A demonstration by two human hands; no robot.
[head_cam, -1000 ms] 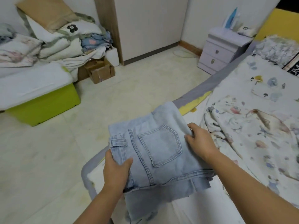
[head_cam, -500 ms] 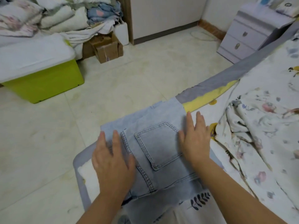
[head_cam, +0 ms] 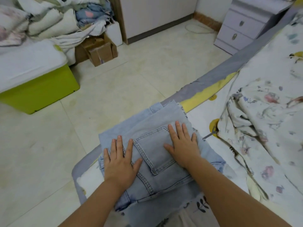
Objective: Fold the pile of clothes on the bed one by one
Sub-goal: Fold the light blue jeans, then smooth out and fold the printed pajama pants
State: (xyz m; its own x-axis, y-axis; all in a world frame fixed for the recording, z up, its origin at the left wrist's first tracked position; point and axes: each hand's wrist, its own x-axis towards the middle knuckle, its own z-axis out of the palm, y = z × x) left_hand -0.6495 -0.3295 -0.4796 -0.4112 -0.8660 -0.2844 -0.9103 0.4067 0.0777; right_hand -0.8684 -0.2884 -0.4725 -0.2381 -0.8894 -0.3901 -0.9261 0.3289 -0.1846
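Note:
Folded light-blue jeans (head_cam: 154,154) lie at the bed's near corner, back pocket facing up, stacked on other folded clothes. My left hand (head_cam: 120,161) lies flat on the left side of the jeans, fingers spread. My right hand (head_cam: 182,143) presses flat on the right side beside the pocket. Neither hand grips the cloth. To the right on the bed (head_cam: 268,51) lies a crumpled floral-print cloth (head_cam: 255,115).
A grey bed edge (head_cam: 229,69) runs diagonally to a lilac nightstand (head_cam: 242,28). On the tiled floor stand a green storage box (head_cam: 41,89) with a white lid, cardboard boxes (head_cam: 100,49) and a heap of bedding (head_cam: 49,25) at the top left.
The jeans were held up in both hands a second ago; now they rest on the bed corner and both hands lie flat on them, sliding slightly outward.

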